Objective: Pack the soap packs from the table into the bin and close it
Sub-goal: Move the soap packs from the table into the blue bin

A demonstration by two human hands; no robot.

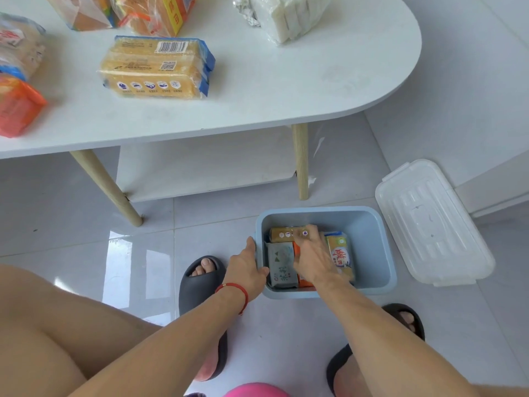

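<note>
A light blue bin (369,224) stands open on the floor below the table. Inside lie a grey soap pack (280,265), a yellow pack with red lettering (342,256), an orange pack (303,280) and a brown-yellow pack (282,234) along the far wall. My left hand (247,269) grips the bin's left rim. My right hand (313,255) reaches into the bin, fingers on the brown-yellow pack. On the white table (286,90) lie a yellow multi-pack of soap (156,67), an orange pack (17,106), and several other packs at the back.
The bin's clear lid (432,222) lies on the floor to the right of the bin, against the wall. My feet in dark slippers (200,285) stand near the bin. Wooden table legs (300,161) and a lower shelf stand behind the bin.
</note>
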